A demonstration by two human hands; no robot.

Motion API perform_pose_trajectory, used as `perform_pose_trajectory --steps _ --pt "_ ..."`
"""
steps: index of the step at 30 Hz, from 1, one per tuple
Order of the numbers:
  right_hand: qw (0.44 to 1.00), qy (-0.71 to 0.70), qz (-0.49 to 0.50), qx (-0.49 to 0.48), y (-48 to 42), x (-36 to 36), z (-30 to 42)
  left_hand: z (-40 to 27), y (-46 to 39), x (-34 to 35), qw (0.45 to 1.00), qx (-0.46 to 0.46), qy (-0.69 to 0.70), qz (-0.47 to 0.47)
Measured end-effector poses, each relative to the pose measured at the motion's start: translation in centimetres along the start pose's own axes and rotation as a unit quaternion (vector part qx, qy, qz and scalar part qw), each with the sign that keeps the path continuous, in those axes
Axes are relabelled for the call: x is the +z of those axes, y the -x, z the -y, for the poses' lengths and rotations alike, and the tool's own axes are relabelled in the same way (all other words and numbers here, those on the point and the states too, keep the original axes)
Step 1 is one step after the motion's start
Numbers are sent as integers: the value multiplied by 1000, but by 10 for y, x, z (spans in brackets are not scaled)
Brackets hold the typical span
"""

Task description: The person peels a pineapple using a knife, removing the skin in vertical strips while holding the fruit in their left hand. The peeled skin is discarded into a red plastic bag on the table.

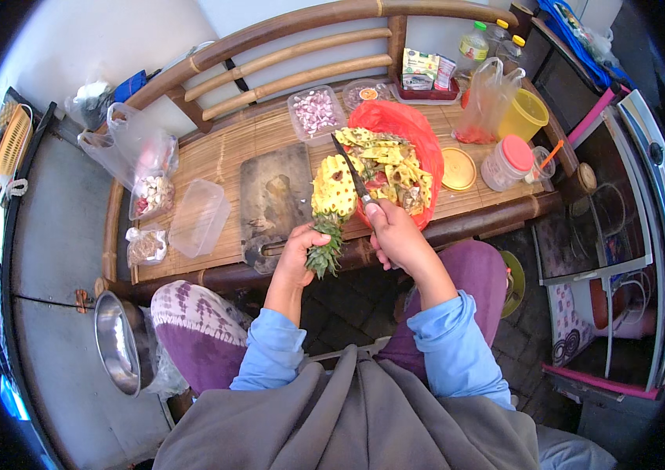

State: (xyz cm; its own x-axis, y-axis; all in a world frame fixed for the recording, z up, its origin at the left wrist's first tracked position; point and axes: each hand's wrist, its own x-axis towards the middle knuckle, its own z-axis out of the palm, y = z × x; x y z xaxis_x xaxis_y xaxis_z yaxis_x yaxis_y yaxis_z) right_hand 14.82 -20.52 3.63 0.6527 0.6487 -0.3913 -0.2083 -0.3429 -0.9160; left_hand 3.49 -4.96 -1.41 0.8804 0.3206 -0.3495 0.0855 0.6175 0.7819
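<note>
My left hand (297, 252) grips the green leafy crown of a peeled pineapple (332, 189), whose yellow flesh still carries brown eyes. In my right hand (398, 235) is a knife (351, 169) with a dark blade, its tip pointing up and left along the fruit's right side. Whether the blade touches the flesh, I cannot tell. Behind the knife, a red plastic bag (423, 126) lies spread with pineapple peels (394, 158) on it. A worn, stained cutting board (273, 200) lies left of the pineapple.
On the bamboo bench (215, 158) stand a tub of shallots (316, 114), a clear plastic container (200, 218), a garlic container (153, 197), a yellow lid (458, 169), a pink-lidded jar (507, 163) and a yellow tub (521, 114). A steel bowl (123, 343) leans at lower left.
</note>
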Motion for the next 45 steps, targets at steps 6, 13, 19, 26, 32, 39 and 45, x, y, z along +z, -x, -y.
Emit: perform_pose_trajectory --steps 6,13,19,26,32,39,45 --pt "995 60 -65 -43 -10 10 -13 9 -2 11 999 -4 38 -39" --pt "920 294 -198 -165 1 8 -9 14 -6 9 996 21 60 -61" --pt "910 329 -188 -168 9 16 -7 4 2 30 994 67 39 -77" --pt "908 340 -182 -165 16 19 -3 8 -5 27 993 87 38 -67" --pt "891 372 -202 -165 12 26 -7 13 -4 35 991 113 29 -69" --pt "901 352 -189 -167 1 16 -3 20 -5 42 992 95 29 -80" --pt "907 337 -195 -158 11 12 -12 13 -13 44 990 115 -1 -76"
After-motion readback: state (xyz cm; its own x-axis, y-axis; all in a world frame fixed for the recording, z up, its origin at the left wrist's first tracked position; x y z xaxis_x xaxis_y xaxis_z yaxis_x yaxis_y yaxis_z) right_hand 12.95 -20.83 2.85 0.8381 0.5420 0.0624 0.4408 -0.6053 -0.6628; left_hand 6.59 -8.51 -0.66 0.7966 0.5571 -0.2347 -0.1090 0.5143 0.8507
